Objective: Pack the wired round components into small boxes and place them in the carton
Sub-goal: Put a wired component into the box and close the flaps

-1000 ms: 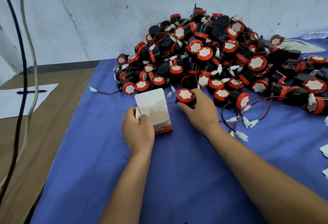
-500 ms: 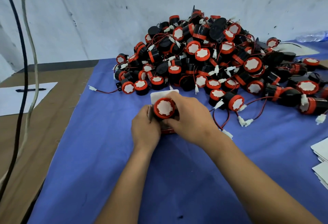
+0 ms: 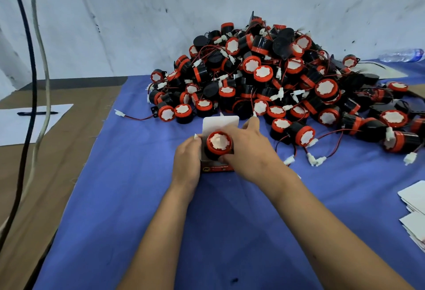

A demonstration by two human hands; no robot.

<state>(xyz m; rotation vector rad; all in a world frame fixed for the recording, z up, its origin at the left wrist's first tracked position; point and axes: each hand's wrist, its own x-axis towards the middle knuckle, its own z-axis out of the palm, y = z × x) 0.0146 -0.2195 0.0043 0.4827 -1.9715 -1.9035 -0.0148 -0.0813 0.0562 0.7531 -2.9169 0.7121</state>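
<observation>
- the step in hand looks to be seating one round component (image 3: 219, 143) into the small box (image 3: 217, 167), which stands just in front of the big pile of components (image 3: 271, 78), on the side nearer the person.
- the left hand (image 3: 187, 159) is wrapped round the left side of the small box, gripping it so that it stands steady on the blue cloth (image 3: 142, 209).
- the right hand (image 3: 247, 149) grasps the round component from the right, thumb low on its black body and fingers behind; one finger reaches back toward the pile.
- to do this well, i would keep the component square to the mouth of the box and press it straight down, with the left hand holding the walls from bulging.
- the box's white flap (image 3: 220, 123) stands up behind the component and should stay clear of it until the part is fully in.
- the wire and its plug want tucking in first, or they may snag the flap; where this component's wire lies i cannot tell.
- the component is a short black drum with a red rim and a white scalloped face turned toward the camera; its lower part is already within the box mouth.
- the box front shows a red band with small print, too blurred to read.
- no carton can be seen near the pile.
</observation>
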